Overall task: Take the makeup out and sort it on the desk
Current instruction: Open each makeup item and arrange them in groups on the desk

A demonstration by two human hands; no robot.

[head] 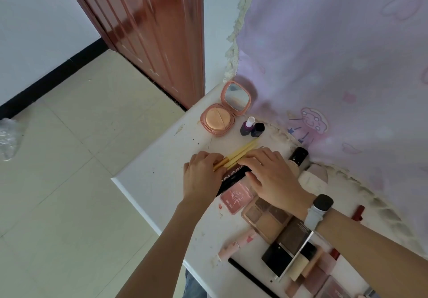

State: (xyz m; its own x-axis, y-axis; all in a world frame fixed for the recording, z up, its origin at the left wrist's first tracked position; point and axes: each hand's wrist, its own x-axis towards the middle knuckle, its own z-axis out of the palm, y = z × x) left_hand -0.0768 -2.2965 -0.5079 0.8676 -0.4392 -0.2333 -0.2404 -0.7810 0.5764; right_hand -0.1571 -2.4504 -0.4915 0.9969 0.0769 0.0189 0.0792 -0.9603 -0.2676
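Nearest the person, a thin black pencil [252, 279] and a pale pink tube [236, 243] lie on the white desk [148, 182], beside a brown-toned eyeshadow palette [264, 219] and a square pink blush compact [236, 198]. Further in, the left hand [203, 175] rests fingers curled over the ends of yellow-handled brushes [240, 153]. The right hand [273, 177], a grey-strapped watch [318, 209] on its wrist, lies flat with fingers spread across the brushes and a black lettered case [234, 177]. Beyond stand two dark nail-polish bottles [251, 127] and an open peach powder compact with mirror [225, 110], against a lilac patterned cloth [335, 66].
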